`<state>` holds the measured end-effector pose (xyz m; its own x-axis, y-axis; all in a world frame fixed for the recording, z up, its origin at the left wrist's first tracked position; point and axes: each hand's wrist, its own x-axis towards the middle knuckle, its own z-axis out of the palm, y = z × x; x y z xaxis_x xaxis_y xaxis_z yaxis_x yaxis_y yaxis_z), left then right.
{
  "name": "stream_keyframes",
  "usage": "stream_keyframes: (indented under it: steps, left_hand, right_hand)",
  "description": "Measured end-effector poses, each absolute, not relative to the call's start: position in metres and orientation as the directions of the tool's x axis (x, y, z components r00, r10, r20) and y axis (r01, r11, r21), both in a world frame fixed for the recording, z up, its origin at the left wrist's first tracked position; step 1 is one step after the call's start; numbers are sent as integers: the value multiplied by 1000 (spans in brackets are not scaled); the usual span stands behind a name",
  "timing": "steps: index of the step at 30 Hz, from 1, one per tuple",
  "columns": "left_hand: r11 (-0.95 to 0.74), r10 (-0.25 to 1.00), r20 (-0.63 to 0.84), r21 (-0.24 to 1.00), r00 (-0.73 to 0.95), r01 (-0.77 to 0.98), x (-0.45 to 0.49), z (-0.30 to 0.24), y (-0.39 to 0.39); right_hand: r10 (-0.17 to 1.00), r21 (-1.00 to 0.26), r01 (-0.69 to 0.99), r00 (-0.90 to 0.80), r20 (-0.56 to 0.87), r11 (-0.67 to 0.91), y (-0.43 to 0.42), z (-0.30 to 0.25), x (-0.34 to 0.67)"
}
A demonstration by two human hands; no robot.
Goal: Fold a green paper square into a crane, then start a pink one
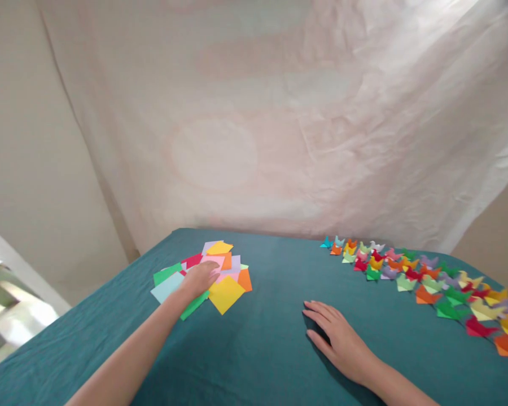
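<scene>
A loose pile of square coloured paper sheets (227, 294) lies on the left half of the table. My left hand (198, 279) rests on the pile, its fingers stretched over a pink sheet (215, 260) near the middle. Whether any sheet is pinched under the fingertips is hidden. To the right of the pile, my right hand (336, 338) hovers just above or rests on the cloth with fingers stretched and thumb apart. Nothing is in it. Several folded paper birds (427, 285) in many colours stand in rows farther right.
A dark green cloth (262, 349) covers the table. Behind its far edge hangs a pale, wrinkled sheet (271, 141). A plain wall (29, 141) rises on the left, with a bright, blurred area (12, 316) low beside the table.
</scene>
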<state>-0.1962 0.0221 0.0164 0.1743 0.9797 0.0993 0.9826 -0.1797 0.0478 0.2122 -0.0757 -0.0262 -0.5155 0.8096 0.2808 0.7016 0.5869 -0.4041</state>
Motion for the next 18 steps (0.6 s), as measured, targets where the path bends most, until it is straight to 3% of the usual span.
stream_keyframes:
  steps: [8, 18]
  left_hand:
    - [121, 990, 72, 29, -123, 992, -201, 7, 56]
    - [158, 987, -11, -23, -158, 987, -194, 15, 71]
  right_hand:
    - [815, -404, 708, -510, 275, 579, -77, -24, 210]
    - [818, -397, 715, -504, 277, 575, -78, -11, 210]
